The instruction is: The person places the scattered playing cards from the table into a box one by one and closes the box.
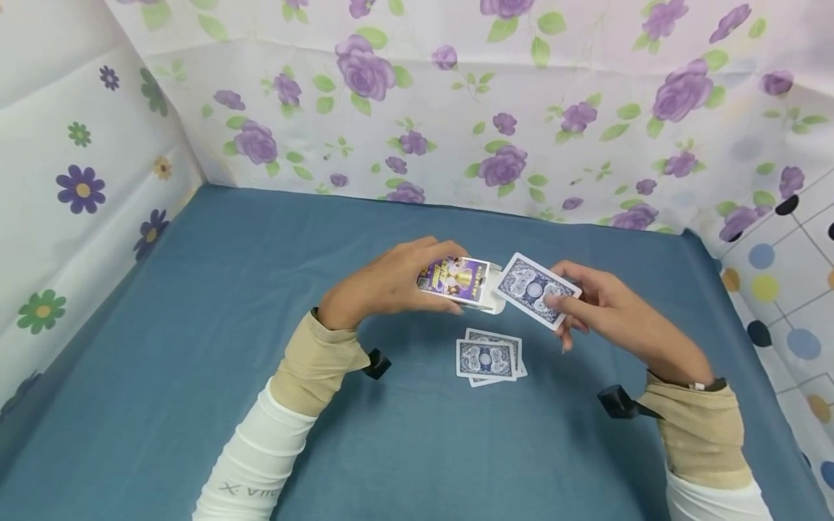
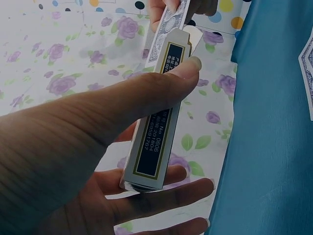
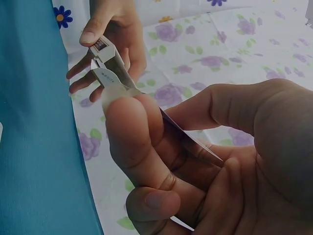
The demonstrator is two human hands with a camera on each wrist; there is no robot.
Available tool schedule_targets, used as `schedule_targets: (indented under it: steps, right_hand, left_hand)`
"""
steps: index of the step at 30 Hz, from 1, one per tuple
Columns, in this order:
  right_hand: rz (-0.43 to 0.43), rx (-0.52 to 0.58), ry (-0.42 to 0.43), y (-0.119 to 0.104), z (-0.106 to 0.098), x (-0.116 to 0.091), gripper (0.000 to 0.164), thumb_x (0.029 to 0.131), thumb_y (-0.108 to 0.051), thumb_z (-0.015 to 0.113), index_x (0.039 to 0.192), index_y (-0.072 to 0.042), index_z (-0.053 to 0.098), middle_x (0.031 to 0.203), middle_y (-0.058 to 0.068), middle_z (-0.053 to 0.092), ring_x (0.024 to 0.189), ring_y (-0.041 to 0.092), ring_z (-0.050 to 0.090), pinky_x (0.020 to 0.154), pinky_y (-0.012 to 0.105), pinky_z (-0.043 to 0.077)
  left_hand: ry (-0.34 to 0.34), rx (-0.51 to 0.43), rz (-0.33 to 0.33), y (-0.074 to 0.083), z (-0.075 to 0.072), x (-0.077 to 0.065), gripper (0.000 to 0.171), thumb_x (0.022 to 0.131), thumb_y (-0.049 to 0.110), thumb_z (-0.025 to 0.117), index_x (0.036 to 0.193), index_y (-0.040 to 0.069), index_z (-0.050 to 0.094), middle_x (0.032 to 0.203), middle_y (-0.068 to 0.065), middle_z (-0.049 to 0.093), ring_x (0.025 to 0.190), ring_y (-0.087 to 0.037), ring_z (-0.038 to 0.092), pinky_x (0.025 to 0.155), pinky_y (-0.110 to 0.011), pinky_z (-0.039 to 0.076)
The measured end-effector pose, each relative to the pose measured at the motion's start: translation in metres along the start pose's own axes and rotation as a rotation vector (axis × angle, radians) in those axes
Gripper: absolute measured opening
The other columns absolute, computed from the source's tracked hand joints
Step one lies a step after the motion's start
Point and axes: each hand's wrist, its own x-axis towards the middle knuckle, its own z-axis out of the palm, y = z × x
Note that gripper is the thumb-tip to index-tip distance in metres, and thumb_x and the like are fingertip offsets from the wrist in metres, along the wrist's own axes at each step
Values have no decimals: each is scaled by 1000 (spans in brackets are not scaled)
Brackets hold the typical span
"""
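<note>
My left hand grips a purple and white playing-card box between thumb and fingers, above the table. The box's flap end is open and faces right; its dark narrow side with printed text shows in the left wrist view. My right hand pinches a blue-backed playing card, thumb on its patterned back. The card's left corner is right at the box's open flap. Below the hands, a few more blue-backed cards lie overlapped on the table, backs up.
A blue cloth covers the table. Behind it hangs a white sheet with purple roses; a flowered sheet stands at the left and a dotted one at the right. Black wrist cameras sit on both wrists.
</note>
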Motion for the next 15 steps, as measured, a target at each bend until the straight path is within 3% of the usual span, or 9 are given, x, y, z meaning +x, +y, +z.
schedule_targets:
  steps: [7,15]
  right_hand:
    - [30,-15,-33,-1,2,2,26,101,-23,55,122,-7,51,81,18,65,59,31,65,53,34,49]
    - [50,110,-120,4,7,5,28,102,-20,54,122,-2,49,90,25,59,59,36,62,56,46,54]
  left_hand:
    - [-5,-2,0,1,0,0,66,79,45,79,136,23,55,100,0,52,84,-15,51,68,-30,46]
    - [-7,5,-3,2,2,2,66,78,45,80,135,24,55,101,1,52,85,-15,51,69,-30,46]
